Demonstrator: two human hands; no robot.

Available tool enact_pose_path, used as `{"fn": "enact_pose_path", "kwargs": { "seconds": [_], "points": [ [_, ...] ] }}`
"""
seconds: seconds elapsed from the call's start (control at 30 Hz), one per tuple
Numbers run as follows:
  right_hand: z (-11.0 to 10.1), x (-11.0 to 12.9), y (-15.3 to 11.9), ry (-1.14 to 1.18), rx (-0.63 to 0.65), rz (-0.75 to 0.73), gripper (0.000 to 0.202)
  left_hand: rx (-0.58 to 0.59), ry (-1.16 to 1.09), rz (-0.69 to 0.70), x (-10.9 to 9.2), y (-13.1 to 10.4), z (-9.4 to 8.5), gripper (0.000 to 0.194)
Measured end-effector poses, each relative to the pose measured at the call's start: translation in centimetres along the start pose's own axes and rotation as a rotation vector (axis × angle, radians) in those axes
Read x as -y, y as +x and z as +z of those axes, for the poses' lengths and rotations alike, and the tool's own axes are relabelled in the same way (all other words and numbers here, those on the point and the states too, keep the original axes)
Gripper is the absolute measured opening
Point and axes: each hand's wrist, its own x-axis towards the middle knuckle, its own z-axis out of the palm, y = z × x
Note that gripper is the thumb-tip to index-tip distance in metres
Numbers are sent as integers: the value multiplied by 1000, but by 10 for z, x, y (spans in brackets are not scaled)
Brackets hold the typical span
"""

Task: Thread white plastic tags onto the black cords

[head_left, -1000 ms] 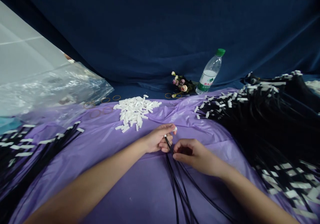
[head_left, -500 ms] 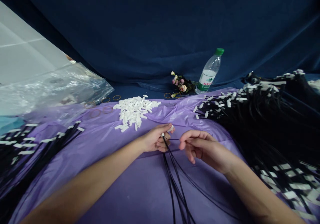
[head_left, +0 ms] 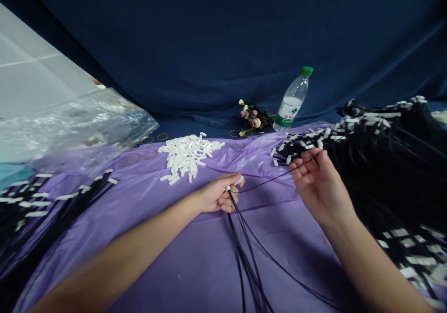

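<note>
My left hand (head_left: pixel 217 193) is closed over the middle of the purple cover, gripping several black cords (head_left: pixel 247 252) that hang down toward me. A small white end piece (head_left: pixel 239 180) pokes out at its fingertips, and another white end shows just below the thumb. From there a thin black cord (head_left: pixel 268 181) runs taut up to the right. My right hand (head_left: pixel 319 185), palm turned toward me, pinches the far part of this thin cord between thumb and forefinger. Beyond my left hand lies a pile of small white plastic pieces (head_left: pixel 188 153).
Black cords with white ends lie heaped at right (head_left: pixel 377 182), and another bundle (head_left: pixel 59 229) lies at left. A water bottle (head_left: pixel 289 108) stands behind, beside small flowers (head_left: pixel 253 117). Clear plastic bags (head_left: pixel 87 122) and rubber bands (head_left: pixel 162 136) are at back left.
My right hand has moved up and right, away from my left hand, drawing the thin cord out straight. My left hand has stayed nearly still, holding the cords.
</note>
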Motion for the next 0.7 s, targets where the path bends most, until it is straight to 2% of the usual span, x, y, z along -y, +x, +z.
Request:
{"fn": "enact_pose_path", "kwargs": {
  "seconds": [0.17,0.3,0.53,0.7],
  "points": [
    [-1,13,0,-65,65,19,35,-8,-23,-14,0,0,0,28],
    [-2,13,-4,-202,100,-16,23,-9,-51,-29,0,0,0,27],
    [-9,-9,-12,-742,235,-207,18,-45,-54,-49,0,1,0,29],
    [-11,-20,-18,-1059,415,-256,20,-29,-36,-48,1,2,-1,31]
  ]
}}
